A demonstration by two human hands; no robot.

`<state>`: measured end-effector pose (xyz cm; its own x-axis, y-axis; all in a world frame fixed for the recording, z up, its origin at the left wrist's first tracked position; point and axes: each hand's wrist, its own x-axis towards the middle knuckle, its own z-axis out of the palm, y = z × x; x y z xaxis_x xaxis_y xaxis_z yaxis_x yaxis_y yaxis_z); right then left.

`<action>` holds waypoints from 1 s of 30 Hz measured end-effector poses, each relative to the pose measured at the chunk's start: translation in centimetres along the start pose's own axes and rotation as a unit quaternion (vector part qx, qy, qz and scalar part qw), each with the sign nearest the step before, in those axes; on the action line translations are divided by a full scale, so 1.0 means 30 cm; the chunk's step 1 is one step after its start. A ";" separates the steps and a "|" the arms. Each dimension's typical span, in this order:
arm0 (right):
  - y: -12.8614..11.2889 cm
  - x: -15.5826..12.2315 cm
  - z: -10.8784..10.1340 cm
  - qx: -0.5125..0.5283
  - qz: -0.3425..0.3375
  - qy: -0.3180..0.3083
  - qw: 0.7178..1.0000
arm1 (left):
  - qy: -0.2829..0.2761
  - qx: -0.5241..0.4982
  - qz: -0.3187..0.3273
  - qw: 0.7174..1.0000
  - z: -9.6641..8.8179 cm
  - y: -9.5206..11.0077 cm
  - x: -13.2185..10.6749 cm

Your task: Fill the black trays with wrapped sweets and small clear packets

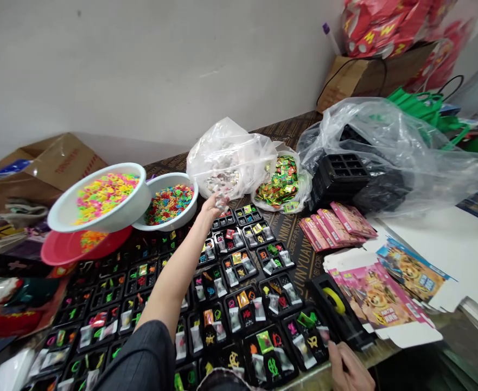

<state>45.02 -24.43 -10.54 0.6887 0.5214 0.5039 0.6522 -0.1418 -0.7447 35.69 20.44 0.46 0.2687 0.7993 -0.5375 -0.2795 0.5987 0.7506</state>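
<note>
My left hand reaches far across the table, fingers closed on several small clear packets at the mouth of a clear plastic bag full of them. Below the arm lie rows of black compartment trays holding coloured pieces and small clear packets. My right hand rests at the near table edge beside the nearest tray, fingers curled; I cannot see anything in it.
Two white bowls of coloured plastic pieces sit over a red bowl at left. A bag of foil packets, stacked empty black trays in plastic, pink flat cartons and a tape dispenser stand at right.
</note>
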 end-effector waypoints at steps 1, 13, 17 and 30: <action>-0.022 0.020 -0.005 0.010 -0.008 -0.004 1.000 | -0.011 -0.004 -0.014 1.000 -0.027 -0.030 -0.072; -0.332 0.218 0.305 0.304 -0.014 -0.284 0.909 | -0.114 -0.121 -0.189 0.968 -0.304 -0.524 -0.743; -0.389 0.227 0.410 0.322 -0.011 -0.308 0.895 | -0.052 -0.123 -0.132 0.982 -0.378 -0.506 -0.771; -0.186 0.871 0.820 -0.083 -0.013 -0.351 0.933 | -0.021 -0.121 -0.052 0.991 -0.490 -0.382 -0.694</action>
<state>51.60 10.68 -3.98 0.3331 0.9405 0.0675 0.7456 -0.2189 -0.6294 19.75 -2.31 -2.58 0.3437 0.7333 -0.5866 -0.4593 0.6761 0.5761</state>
